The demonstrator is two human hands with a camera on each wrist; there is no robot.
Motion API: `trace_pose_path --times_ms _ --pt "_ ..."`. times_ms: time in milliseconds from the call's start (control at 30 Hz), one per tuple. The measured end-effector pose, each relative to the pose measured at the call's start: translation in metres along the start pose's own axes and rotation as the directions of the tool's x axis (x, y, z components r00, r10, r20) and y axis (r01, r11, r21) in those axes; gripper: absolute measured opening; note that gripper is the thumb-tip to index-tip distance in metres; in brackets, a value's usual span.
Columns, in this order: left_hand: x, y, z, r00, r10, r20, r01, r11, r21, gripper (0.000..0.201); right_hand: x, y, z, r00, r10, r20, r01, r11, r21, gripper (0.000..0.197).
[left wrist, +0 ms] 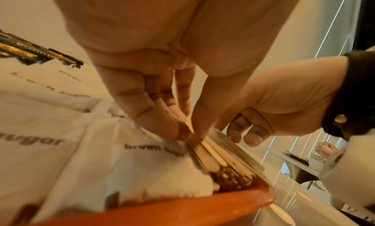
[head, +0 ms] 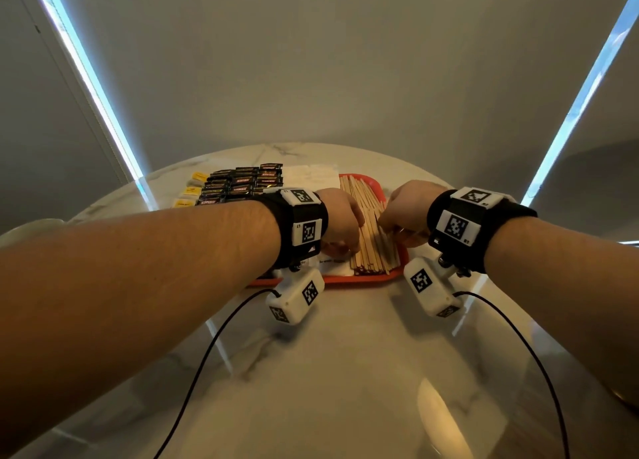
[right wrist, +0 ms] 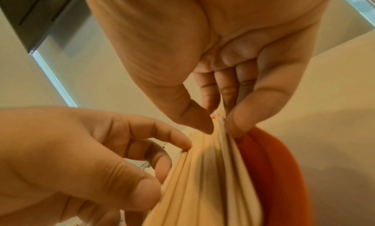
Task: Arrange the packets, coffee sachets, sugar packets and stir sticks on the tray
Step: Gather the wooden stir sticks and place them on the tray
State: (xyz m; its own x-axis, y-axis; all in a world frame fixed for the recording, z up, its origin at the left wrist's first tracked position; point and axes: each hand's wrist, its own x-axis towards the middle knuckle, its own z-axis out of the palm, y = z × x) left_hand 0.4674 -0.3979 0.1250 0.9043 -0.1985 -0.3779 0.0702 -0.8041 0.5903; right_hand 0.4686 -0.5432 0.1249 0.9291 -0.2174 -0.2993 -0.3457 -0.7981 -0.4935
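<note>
Both hands, L [head: 340,222] & R [head: 403,213], fingers curled, pinch stir sticks [head: 368,230] piled by tray [head: 366,279] right rim.

the tray [head: 366,279] sits on the table [head: 345,372], with the stir sticks [head: 370,237] lying lengthwise in its right part and the sugar packets [head: 332,263] in it just left of them. the coffee sachets [head: 242,182] lie in rows to the left behind the left hand [head: 340,223], and small packets [head: 188,192] lie on the table left of those. the left hand touches the sticks' left side and the right hand [head: 404,213] their right side, both over the tray.
</note>
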Motion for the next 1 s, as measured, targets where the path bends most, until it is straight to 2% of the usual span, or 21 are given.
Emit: trace_pose_path --times_ms 200,333,567,667,1000 --pt "0.000 -0.001 0.002 1.000 0.008 -0.001 -0.008 0.998 -0.068 0.051 0.003 0.004 -0.003 0.999 -0.019 -0.041 0.020 1.000 0.024 0.014" --pt "0.001 -0.003 0.002 1.000 0.009 -0.002 -0.009 0.997 -0.079 0.048 0.000 0.008 -0.004 0.999 0.025 0.026 -0.028 0.996 0.085 0.016" --pt "0.003 -0.004 0.003 1.000 0.011 0.018 -0.009 0.995 -0.098 0.054 -0.010 0.011 -0.007 0.995 -0.006 0.099 -0.006 0.993 0.117 0.025" --pt "0.003 -0.007 0.004 1.000 0.018 0.012 -0.017 0.996 -0.093 0.059 -0.013 0.013 -0.006 0.993 -0.028 0.116 0.019 0.997 0.079 0.030" --pt "0.001 -0.014 0.001 0.995 0.080 -0.063 -0.084 0.994 -0.072 0.061 -0.001 0.010 -0.010 0.998 0.017 0.055 -0.027 0.982 0.189 0.013"
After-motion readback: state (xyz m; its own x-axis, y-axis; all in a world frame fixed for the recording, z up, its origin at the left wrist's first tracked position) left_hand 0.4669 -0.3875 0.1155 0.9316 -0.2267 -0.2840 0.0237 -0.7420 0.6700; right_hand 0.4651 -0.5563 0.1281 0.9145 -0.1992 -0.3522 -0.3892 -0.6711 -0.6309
